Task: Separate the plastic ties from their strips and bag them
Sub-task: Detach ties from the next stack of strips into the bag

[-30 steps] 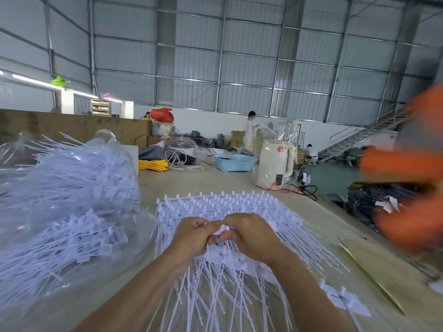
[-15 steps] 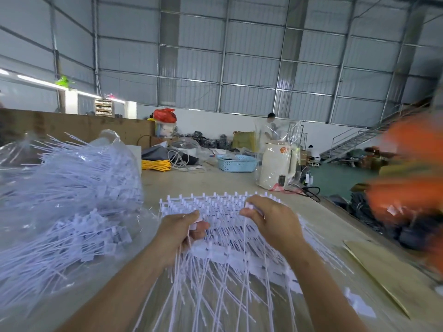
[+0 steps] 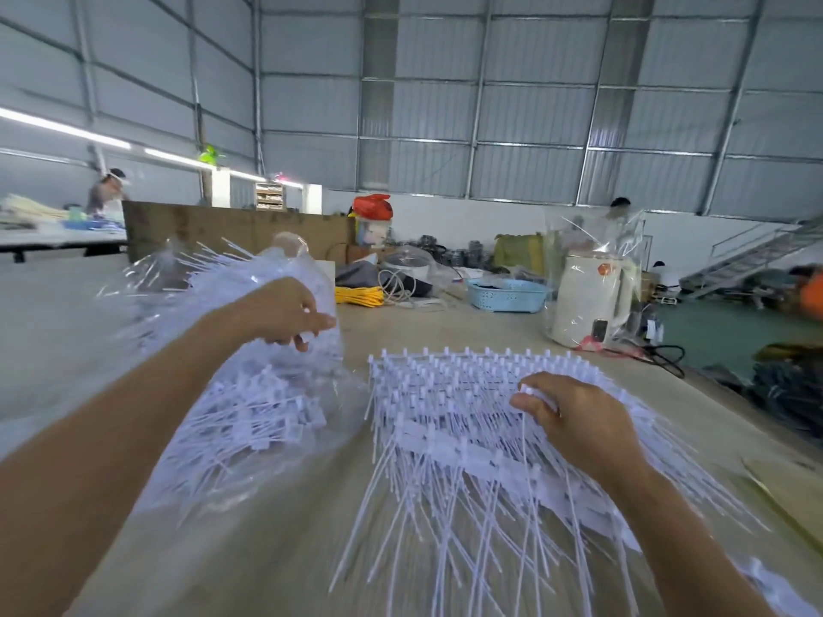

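Observation:
A stack of white plastic tie strips (image 3: 445, 394) lies on the table (image 3: 276, 563) in front of me, heads away and tails fanning toward me. My right hand (image 3: 574, 420) rests on the stack's right side and pinches a tie head at its far edge. To the left sits a clear plastic bag (image 3: 249, 420) stuffed with loose white ties. My left hand (image 3: 280, 313) hovers over the top of the bag with fingers curled, small white tie pieces showing between thumb and fingers; motion blur hides the details.
At the table's far end stand a blue basket (image 3: 507, 295), a white appliance wrapped in plastic (image 3: 588, 300), and a yellow cord coil (image 3: 358, 296). A cardboard sheet (image 3: 784, 487) lies near the right table edge. People work in the background.
My left hand has left the strip stack and swung left to the top of the bag. My right hand has stayed on the stack's right side. The view has turned left.

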The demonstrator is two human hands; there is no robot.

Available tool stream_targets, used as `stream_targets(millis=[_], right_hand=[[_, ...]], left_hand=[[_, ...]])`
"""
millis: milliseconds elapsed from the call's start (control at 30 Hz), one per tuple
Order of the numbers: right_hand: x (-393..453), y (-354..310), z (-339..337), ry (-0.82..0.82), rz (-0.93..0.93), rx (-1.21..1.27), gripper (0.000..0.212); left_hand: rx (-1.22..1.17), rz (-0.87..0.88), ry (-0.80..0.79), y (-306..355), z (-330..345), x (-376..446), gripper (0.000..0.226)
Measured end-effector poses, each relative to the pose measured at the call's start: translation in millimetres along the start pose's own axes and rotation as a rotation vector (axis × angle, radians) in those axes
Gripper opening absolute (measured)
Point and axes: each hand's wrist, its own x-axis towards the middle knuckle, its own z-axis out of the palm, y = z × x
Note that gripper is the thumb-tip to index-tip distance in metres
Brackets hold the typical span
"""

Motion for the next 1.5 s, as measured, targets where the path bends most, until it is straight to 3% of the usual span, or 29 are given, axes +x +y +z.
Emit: stream_targets(millis=[100,233,433,600,700,800,900,967,1033,1133,1200,1367,1500], right_hand=[[-1,-2,0,-0.006,0.015,0.007,0.041],[-1,-3,2,-0.019,0.024,-0.005,0.033],[-1,-6,-2,-0.023,0.033,0.028,0.03],[1,-5,-4,-0.079,0.057,0.087,0.032],[1,-4,-5,-0.175,0.03,0.116,0.031],[-1,-4,-7,-0.297,0.026,0.147,0.034],[0,-5,-7,-0.367,0.019,0.215,0.04],[1,-9,-7,-0.341,0.006,0.313,0.041],[0,-14,-9,-0.293,-0.012,0.412,0.04],[-3,-16,-8,-0.24,-0.038,0.492,0.045],[-3,-15,-7,-0.216,-0.036,0.48,0.048],[-3,-1,-2,-0.236,-0.042,0.076,0.036],[-4,-5,0,-0.305,-0.056,0.363,0.022]], left_hand=[[0.24,0.02,-0.046,-43,41,9,0.031],[0.706,0.056,0.079,-92,80,8,0.04],[0.792,-0.027,0.147,-104,88,4,0.051],[0.689,-0.104,0.334,-67,73,0,0.056],[0.643,-0.222,0.243,-37,63,3,0.055],[0.633,-0.232,0.102,-8,62,2,0.043],[0.645,-0.092,0.201,36,73,-17,0.03],[0.427,0.134,0.243,71,91,-31,0.031],[-0.009,0.272,0.113,101,117,-43,0.034],[-0.564,0.202,-0.209,125,153,-53,0.033],[-0.792,0.12,-0.26,124,169,-52,0.029],[-0.766,0.103,-0.161,111,181,-47,0.037],[-0.845,0.089,-0.113,108,183,-52,0.037]])
